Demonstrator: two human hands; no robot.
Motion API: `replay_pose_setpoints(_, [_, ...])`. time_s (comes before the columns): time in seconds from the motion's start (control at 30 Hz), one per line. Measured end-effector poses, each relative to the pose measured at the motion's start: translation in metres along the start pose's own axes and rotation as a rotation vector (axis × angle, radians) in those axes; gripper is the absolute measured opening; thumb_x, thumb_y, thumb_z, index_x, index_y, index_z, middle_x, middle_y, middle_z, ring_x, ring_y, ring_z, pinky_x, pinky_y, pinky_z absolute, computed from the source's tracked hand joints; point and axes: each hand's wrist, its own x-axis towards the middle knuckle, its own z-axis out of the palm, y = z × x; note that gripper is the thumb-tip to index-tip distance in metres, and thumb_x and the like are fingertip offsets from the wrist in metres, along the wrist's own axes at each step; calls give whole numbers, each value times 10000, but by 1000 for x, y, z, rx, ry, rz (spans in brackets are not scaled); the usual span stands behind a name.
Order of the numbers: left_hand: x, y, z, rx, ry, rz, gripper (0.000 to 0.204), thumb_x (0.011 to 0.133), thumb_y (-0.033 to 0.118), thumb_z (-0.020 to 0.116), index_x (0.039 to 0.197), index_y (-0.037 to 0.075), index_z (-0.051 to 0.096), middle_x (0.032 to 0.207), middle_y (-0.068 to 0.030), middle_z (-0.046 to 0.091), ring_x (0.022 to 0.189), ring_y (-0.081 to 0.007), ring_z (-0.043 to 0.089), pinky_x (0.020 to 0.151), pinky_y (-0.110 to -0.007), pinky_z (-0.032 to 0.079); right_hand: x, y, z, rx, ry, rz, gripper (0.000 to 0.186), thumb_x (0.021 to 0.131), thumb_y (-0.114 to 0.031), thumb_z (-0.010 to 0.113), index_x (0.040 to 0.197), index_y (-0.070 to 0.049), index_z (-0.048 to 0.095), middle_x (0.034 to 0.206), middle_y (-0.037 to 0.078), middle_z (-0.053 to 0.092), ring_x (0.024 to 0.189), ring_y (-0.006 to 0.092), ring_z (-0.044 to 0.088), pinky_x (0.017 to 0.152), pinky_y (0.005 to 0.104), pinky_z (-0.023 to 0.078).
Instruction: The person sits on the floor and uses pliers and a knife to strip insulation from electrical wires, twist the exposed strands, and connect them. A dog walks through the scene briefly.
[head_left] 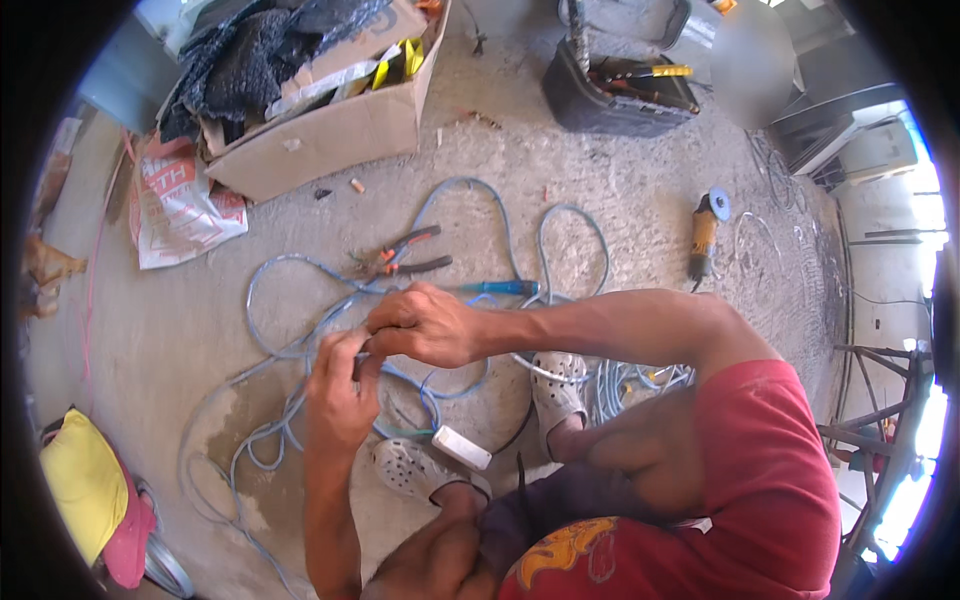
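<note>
My left hand [341, 388] and my right hand [425, 325] meet above the floor, fingers closed in a pinch against each other. What they hold is hidden behind the fingers. Beneath them, loops of blue-grey cable [262, 318] spread over the concrete. Just beyond my right hand lie pliers [420, 266] with black and orange handles, and a screwdriver [512, 287] with a blue handle. A white rectangular block [462, 447] rests between my feet, with thin blue and green wires beside it.
A full cardboard box [320, 150] stands far left beside a white and red sack [185, 205]. A black toolbox [615, 115] is at the far side, an angle grinder [704, 235] to the right. Yellow cloth [82, 480] lies near left; more coiled cable [612, 390] is by my right foot.
</note>
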Motion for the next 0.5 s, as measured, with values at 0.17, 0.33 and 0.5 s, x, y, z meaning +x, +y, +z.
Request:
replay_pose_setpoints(0.17, [-14,-18,10,24,35,106,290,851,43,736,1115,9,618,957,-179,645,841,-383,656,714,-447,533,1,-9,-3,459,-255,478,270,958,-260,587,1027,-9,661,911,135,647,863,268,620,773,415,467])
replay_pose_setpoints(0.33, [16,-6,-10,-57,-47,-13,240,884,116,735,1082,25,635,855,-131,664,735,-268,659,651,-375,523,6,5,-45,565,-197,547,408,830,-267,668,1127,5,603,909,97,632,860,228,592,766,386,458])
replay_pose_setpoints(0.5, [13,10,-10,-456,-62,-357,181,984,196,656,1039,26,628,783,-33,631,692,-94,559,624,-271,460,24,-12,-50,389,-303,520,303,723,-101,632,1001,-4,565,817,89,576,759,247,565,694,402,443])
